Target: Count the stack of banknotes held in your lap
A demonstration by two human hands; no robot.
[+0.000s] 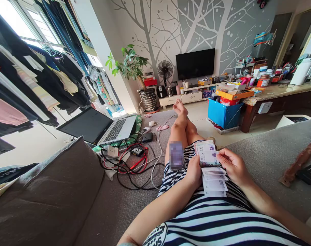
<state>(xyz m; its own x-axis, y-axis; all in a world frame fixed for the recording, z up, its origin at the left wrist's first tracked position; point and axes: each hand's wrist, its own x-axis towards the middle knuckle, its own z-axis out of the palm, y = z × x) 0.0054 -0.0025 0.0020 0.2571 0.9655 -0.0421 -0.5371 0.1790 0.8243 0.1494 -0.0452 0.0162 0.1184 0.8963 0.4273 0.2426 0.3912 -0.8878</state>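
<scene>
A stack of banknotes (206, 154) with purple print is above my lap, between my two hands. My left hand (195, 171) is closed around the stack's left side. With thumb and fingers pinched, my right hand (232, 165) grips the right edge of the top note. Below the hands, several note ends (214, 186) fan down over the striped dress (211, 225). A phone (177, 156) with a blurred screen lies on my thigh, left of the notes. How many notes there are, I cannot tell.
An open laptop (114, 131) sits on the sofa at left, beside tangled cables (135, 171) and chargers. A brown cushion (50, 198) is nearer. At right lie a remote (310, 172) and a brown strip. A blue box (224, 113) stands beyond the sofa, next to a cluttered table.
</scene>
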